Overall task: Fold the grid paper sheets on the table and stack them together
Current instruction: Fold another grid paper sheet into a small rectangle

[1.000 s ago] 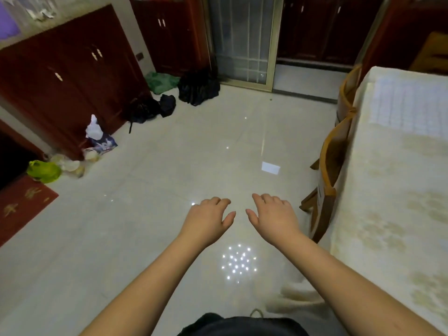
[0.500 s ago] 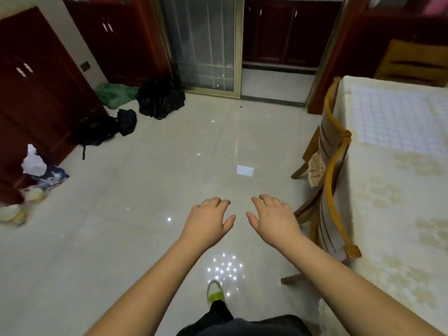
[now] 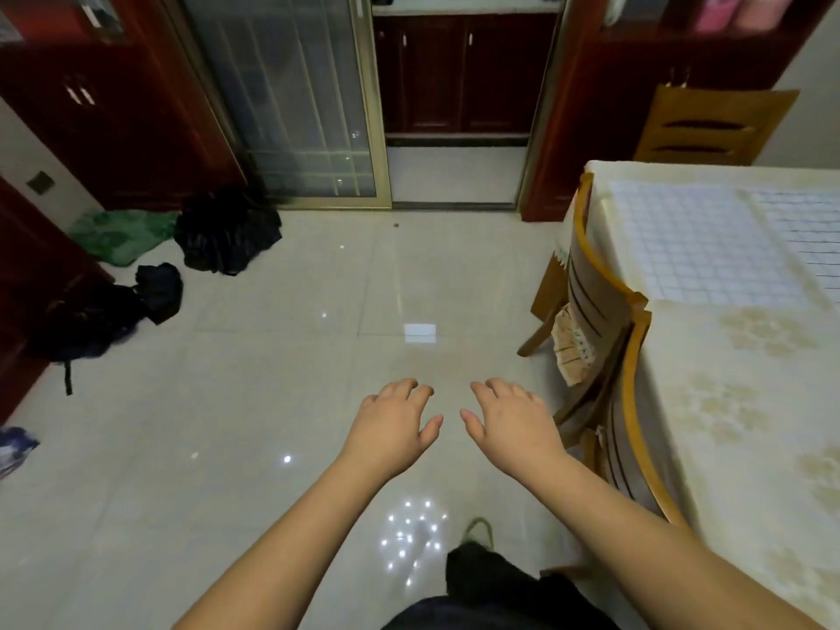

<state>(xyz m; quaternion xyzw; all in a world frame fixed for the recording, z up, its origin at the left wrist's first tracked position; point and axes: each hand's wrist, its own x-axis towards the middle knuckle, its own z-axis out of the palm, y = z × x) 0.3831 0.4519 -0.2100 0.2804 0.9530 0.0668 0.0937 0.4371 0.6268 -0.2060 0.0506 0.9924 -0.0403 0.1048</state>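
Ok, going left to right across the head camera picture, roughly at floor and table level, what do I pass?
Green cloth → black bag → left hand → right hand → wooden chair → grid paper sheets on the table.

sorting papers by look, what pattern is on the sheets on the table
A blue-lined grid on white, on both grid paper sheets; the head view shows it.

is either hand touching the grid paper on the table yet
No, the left hand and right hand hover empty over the floor, apart from the grid paper lying on the table.
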